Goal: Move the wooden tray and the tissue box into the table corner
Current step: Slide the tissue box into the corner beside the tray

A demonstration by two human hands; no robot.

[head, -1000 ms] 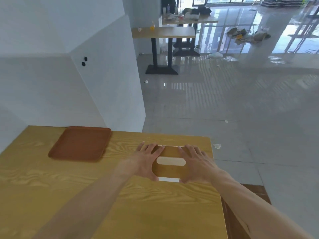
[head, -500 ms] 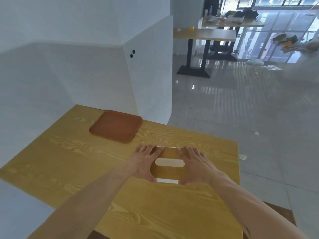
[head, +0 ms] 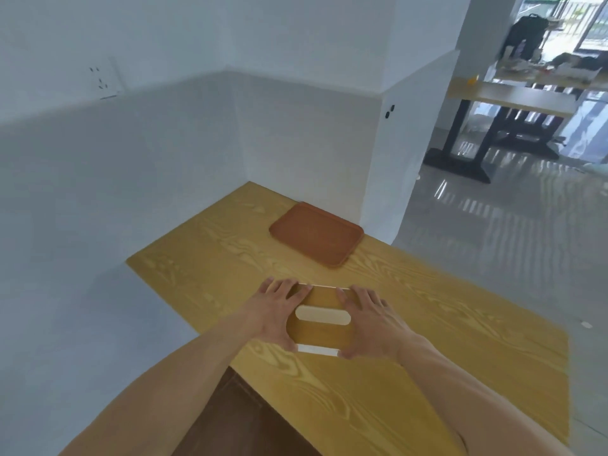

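tissue box (head: pixel 320 319) between hands, wooden tray (head: pixel 316 238) beyond

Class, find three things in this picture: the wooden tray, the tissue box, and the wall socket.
wooden tray (head: pixel 316 239), head view, middle of its flat bottom.
tissue box (head: pixel 320 332), head view, wooden top below the pale slot.
wall socket (head: pixel 104 79), head view, middle of the white plate.

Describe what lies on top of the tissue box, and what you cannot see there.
Both hands rest on the tissue box: the left hand and the right hand. A pale oval opening shows between them. The box's two ends are covered by the hands.
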